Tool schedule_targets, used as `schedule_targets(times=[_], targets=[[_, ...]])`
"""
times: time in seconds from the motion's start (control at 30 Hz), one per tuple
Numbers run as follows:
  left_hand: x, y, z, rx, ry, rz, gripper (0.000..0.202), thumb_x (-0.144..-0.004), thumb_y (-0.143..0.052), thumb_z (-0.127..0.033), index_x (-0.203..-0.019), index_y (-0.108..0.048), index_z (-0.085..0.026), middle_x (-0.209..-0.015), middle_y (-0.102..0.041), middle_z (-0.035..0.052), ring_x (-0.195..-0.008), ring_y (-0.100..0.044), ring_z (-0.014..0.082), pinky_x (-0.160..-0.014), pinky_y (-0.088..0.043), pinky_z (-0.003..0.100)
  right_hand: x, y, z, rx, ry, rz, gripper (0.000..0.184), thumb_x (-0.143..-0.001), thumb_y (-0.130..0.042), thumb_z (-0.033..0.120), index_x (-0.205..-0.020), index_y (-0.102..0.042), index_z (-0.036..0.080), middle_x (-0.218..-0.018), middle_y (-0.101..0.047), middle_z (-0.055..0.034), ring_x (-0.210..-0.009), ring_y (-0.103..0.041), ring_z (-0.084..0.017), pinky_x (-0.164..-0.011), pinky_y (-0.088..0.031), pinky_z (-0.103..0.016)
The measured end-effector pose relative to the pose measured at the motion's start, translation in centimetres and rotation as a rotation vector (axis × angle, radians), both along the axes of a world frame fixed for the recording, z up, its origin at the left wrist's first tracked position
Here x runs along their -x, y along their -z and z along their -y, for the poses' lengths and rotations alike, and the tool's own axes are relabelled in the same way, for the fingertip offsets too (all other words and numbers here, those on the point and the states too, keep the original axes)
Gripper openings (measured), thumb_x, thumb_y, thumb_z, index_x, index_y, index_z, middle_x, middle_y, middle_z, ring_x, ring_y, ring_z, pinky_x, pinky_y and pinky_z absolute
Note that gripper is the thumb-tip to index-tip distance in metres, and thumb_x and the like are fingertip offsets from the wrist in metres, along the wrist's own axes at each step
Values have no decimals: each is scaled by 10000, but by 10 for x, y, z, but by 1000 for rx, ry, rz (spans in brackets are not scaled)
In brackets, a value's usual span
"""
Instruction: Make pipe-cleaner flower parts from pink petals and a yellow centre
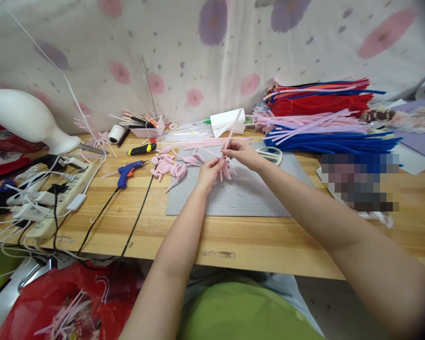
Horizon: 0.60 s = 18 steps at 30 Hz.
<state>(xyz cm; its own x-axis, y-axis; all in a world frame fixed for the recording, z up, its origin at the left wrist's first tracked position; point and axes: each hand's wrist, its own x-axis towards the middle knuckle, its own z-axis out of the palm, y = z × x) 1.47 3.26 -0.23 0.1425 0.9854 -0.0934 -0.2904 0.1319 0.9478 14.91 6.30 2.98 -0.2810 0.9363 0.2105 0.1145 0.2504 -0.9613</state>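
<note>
Near the centre of the frame, the left hand (pixel 209 172) pinches a small pink fuzzy bundle (pixel 227 173) above the grey cutting mat (pixel 255 200), while the right hand (pixel 243 154), just beside it, pinches a pink strip (pixel 230 136) that sticks up past the fingers. White-handled scissors (pixel 278 155) lie beyond the right wrist (which partly covers them). Pink looped pieces (pixel 164 163) crowd the mat's upper-left corner; left of those lie a blue glue gun (pixel 125 174) and a yellow-and-black cutter (pixel 142 149). A cable-laden power strip (pixel 68 197) fills the left side, below a white head form (pixel 19 115). At upper right, red stems (pixel 322 106) are stacked above blue stems (pixel 326 142).
</note>
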Motion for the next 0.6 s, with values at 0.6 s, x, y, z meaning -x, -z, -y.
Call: schedule_targets(times=[0.6], targets=[[3, -7, -10, 178, -367, 363, 71, -723, -527, -133, -696, -592, -126, -674, -649, 21, -717, -632, 111, -786, -460, 253, 31, 30, 30, 227, 288, -436, 253, -536, -681, 367, -601, -521, 181, -607, -549, 15, -561, -478, -89, -542, -387, -231]])
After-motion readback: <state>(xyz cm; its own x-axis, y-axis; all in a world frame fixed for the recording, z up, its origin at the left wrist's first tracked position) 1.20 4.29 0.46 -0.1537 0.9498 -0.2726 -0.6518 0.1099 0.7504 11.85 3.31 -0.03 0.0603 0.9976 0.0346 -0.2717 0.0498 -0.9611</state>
